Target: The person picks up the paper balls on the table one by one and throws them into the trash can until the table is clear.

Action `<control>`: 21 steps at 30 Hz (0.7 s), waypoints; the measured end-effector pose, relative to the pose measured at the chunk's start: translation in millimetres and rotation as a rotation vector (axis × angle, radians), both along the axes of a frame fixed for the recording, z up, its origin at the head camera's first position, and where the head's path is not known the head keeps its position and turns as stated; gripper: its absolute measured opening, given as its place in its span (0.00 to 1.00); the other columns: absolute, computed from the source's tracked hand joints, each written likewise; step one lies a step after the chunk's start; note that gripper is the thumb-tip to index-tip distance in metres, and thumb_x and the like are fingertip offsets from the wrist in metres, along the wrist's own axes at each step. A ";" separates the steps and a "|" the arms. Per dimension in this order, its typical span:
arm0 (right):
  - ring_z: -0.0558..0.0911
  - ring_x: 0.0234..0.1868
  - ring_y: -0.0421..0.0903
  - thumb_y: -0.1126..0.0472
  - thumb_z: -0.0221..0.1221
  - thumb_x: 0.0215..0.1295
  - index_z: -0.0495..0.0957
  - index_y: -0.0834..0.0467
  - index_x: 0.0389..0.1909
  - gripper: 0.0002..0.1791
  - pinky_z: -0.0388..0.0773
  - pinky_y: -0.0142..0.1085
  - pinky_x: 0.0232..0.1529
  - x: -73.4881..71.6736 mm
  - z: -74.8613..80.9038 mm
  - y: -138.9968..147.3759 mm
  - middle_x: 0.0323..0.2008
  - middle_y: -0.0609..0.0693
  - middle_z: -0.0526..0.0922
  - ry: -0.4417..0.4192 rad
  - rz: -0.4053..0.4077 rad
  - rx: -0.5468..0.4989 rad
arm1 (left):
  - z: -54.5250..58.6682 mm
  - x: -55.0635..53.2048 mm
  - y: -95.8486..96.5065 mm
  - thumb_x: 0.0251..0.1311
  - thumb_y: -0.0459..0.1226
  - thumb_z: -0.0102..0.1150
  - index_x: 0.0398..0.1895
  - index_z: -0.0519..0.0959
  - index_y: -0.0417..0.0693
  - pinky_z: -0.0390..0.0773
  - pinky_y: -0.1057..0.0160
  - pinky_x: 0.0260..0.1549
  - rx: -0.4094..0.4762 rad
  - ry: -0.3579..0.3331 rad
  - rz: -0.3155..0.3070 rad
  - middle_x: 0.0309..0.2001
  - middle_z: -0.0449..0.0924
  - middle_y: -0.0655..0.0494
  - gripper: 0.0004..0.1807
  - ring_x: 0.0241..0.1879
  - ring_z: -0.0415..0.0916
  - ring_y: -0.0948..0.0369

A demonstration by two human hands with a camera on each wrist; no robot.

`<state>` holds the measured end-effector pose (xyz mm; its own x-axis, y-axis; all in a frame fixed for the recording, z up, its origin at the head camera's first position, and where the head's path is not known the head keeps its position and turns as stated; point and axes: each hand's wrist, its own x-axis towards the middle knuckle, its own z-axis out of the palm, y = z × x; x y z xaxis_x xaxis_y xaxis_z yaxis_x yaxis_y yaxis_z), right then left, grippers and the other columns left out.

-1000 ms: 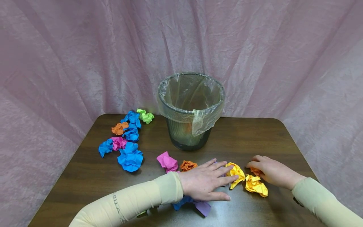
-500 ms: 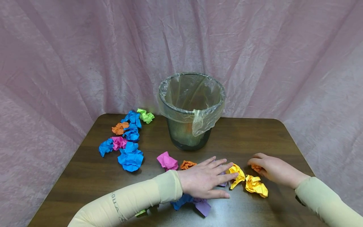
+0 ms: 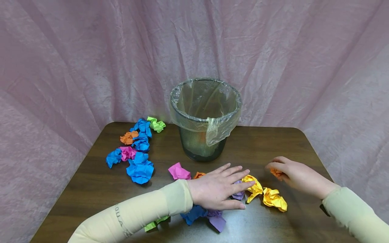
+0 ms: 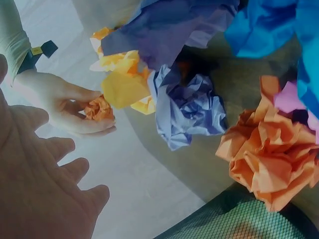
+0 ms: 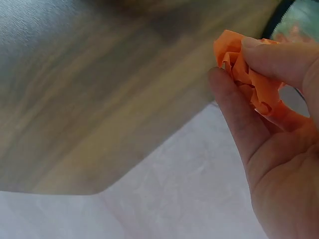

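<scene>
My right hand [image 3: 297, 175] pinches a crumpled orange paper ball [image 5: 251, 79] between thumb and fingers, at the right side of the table. In the head view my left hand [image 3: 220, 189] spreads its fingers flat over the middle pile, palm down, holding nothing. Under and around it lie a purple paper ball [image 3: 238, 190], a blue one [image 3: 194, 214], another purple one [image 3: 217, 221] and a second orange one [image 4: 269, 154], partly covered by the hand in the head view. Two yellow paper balls, one by the left fingertips [image 3: 251, 182] and one nearer the right hand, sit between my hands.
A black mesh wastebasket [image 3: 203, 148] with a clear plastic liner stands at the back middle. Several blue, pink, orange and green paper balls cluster at the left, including a large blue one [image 3: 139, 168]. A pink ball [image 3: 179, 171] lies before the basket. A pink curtain [image 3: 194, 40] hangs behind.
My right hand has moved slightly back and to the right with the orange paper ball, away from the yellow ones. My left hand has shifted a little left, baring more of the purple ball.
</scene>
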<state>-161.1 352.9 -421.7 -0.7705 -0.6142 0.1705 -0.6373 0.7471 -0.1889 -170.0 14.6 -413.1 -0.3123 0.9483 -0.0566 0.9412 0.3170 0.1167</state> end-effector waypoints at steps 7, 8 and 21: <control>0.77 0.35 0.33 0.76 0.72 0.54 0.81 0.52 0.57 0.30 0.78 0.30 0.33 -0.9 18.9 0.1 0.51 0.46 0.78 0.085 0.009 0.009 | 10.0 -0.9 -2.1 0.73 0.69 0.24 0.84 0.37 0.70 0.31 0.53 0.77 -0.004 0.030 -0.005 0.83 0.30 0.60 0.40 0.80 0.24 0.61; 0.78 0.36 0.34 0.77 0.72 0.54 0.81 0.52 0.57 0.30 0.78 0.30 0.33 -1.6 21.4 -0.2 0.51 0.46 0.78 0.097 0.010 0.011 | 11.5 -1.1 -2.8 0.73 0.69 0.23 0.84 0.36 0.70 0.31 0.53 0.76 -0.005 0.033 -0.006 0.83 0.29 0.60 0.40 0.80 0.23 0.61; 0.85 0.45 0.47 0.73 0.74 0.52 0.80 0.52 0.62 0.34 0.84 0.43 0.38 -7.5 67.7 -7.2 0.58 0.53 0.78 0.184 -0.005 0.029 | 49.8 -0.1 -16.2 0.74 0.67 0.27 0.84 0.43 0.62 0.31 0.52 0.77 0.095 0.127 -0.039 0.83 0.32 0.56 0.41 0.79 0.19 0.62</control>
<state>-168.6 345.7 -354.0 -0.7307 -0.6174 0.2912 -0.6556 0.7537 -0.0472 -170.1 -1.6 -363.3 -0.2741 0.9590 0.0717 0.9617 0.2731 0.0243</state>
